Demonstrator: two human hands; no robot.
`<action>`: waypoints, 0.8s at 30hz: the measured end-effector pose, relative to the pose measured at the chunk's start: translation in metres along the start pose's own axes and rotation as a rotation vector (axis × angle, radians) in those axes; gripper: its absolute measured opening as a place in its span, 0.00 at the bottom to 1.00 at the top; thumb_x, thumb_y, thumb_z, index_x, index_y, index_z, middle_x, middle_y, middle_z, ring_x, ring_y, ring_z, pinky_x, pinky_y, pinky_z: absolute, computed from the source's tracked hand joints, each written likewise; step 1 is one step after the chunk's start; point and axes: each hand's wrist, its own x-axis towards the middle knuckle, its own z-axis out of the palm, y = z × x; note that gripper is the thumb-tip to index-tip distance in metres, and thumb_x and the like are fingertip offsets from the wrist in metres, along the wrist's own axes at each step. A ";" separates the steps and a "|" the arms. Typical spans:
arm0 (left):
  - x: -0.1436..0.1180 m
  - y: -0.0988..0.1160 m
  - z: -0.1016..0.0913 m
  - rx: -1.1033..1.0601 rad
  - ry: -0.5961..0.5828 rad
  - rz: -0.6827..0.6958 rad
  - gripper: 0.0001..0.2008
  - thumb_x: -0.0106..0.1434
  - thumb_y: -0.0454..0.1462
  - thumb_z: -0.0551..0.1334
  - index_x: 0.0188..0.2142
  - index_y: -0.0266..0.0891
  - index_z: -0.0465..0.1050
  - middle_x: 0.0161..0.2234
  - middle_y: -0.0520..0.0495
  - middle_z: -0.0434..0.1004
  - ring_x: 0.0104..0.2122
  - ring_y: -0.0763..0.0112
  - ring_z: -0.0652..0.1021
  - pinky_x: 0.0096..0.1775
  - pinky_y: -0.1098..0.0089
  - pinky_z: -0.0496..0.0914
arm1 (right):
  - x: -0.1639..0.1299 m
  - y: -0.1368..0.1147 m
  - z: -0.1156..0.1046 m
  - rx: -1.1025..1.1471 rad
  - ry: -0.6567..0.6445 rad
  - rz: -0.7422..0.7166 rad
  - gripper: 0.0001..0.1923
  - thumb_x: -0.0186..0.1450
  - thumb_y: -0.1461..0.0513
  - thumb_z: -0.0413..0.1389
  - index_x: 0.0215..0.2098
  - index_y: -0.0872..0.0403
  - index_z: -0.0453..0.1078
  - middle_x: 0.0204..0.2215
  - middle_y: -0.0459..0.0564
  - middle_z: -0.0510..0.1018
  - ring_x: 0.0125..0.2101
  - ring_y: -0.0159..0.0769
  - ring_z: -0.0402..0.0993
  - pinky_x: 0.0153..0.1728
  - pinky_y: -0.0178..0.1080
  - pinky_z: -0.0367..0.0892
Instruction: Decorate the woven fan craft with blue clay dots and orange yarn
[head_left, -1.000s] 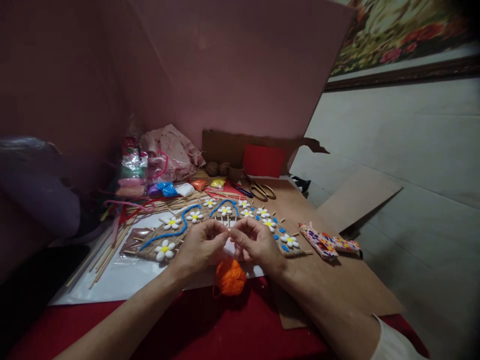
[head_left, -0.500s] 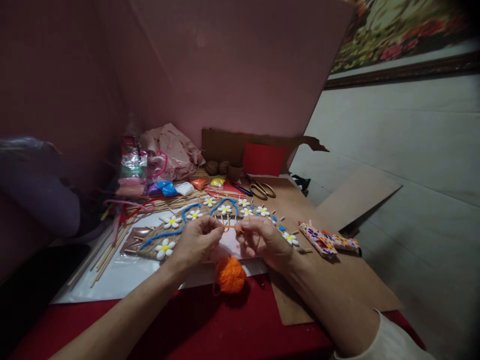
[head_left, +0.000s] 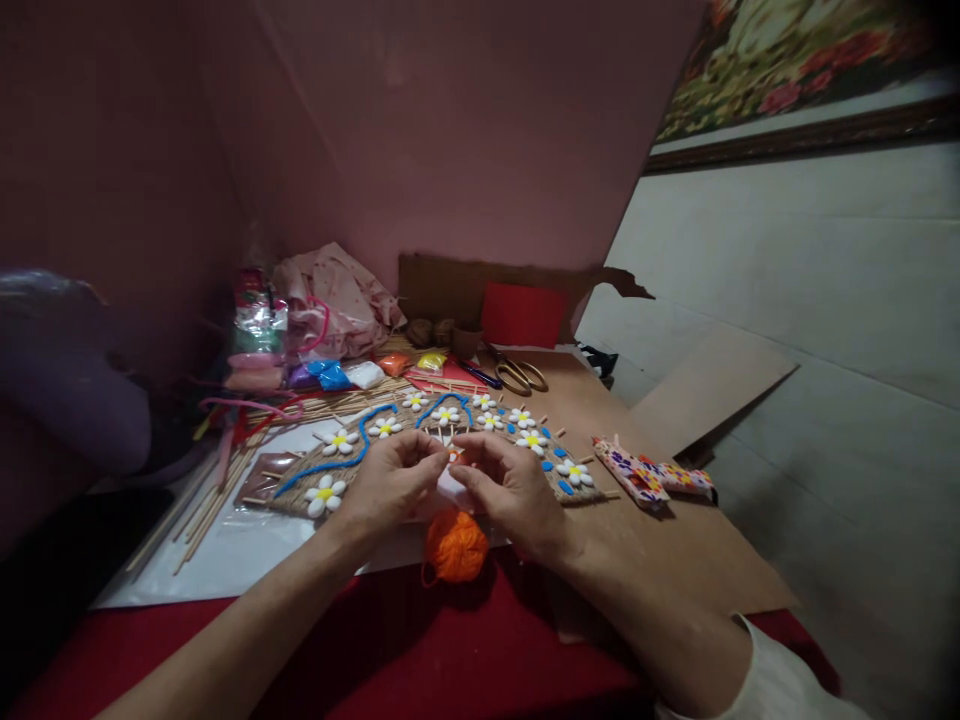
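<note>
Pinching a short piece of orange yarn (head_left: 454,456), the left hand (head_left: 394,483) and right hand (head_left: 510,487) are being held close together above the woven fan mat (head_left: 559,478) on the table (head_left: 675,560). Many white flowers (head_left: 325,494) are already being shown on it; the orange part is only being started. The yarn ball (head_left: 454,547) is lying just below. Compared with half a second ago, the hands are being brought nearer together.

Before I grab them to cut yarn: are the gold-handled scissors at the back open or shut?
Cannot tell. The scissors lie flat on the brown board; only the handle loops show clearly, the blades are too small and dark.
</note>
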 end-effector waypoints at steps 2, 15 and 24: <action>0.000 0.001 0.000 0.006 0.003 -0.011 0.14 0.47 0.44 0.66 0.26 0.35 0.67 0.16 0.59 0.62 0.15 0.82 0.62 0.18 0.79 0.58 | 0.000 0.001 0.001 0.047 -0.014 0.049 0.06 0.63 0.62 0.53 0.37 0.54 0.70 0.26 0.45 0.73 0.21 0.27 0.68 0.22 0.31 0.66; 0.001 0.000 -0.004 -0.038 0.000 -0.001 0.09 0.51 0.39 0.62 0.30 0.35 0.69 0.13 0.60 0.60 0.11 0.84 0.58 0.15 0.80 0.52 | 0.002 0.001 -0.004 -0.163 0.061 -0.060 0.04 0.62 0.65 0.52 0.32 0.55 0.69 0.26 0.46 0.74 0.26 0.30 0.69 0.28 0.32 0.63; -0.001 0.003 -0.004 -0.080 -0.030 -0.077 0.09 0.52 0.39 0.61 0.32 0.36 0.69 0.14 0.61 0.59 0.11 0.84 0.57 0.14 0.81 0.49 | 0.002 0.001 -0.004 -0.212 0.049 -0.097 0.05 0.62 0.65 0.51 0.31 0.55 0.69 0.26 0.45 0.73 0.26 0.30 0.68 0.28 0.33 0.62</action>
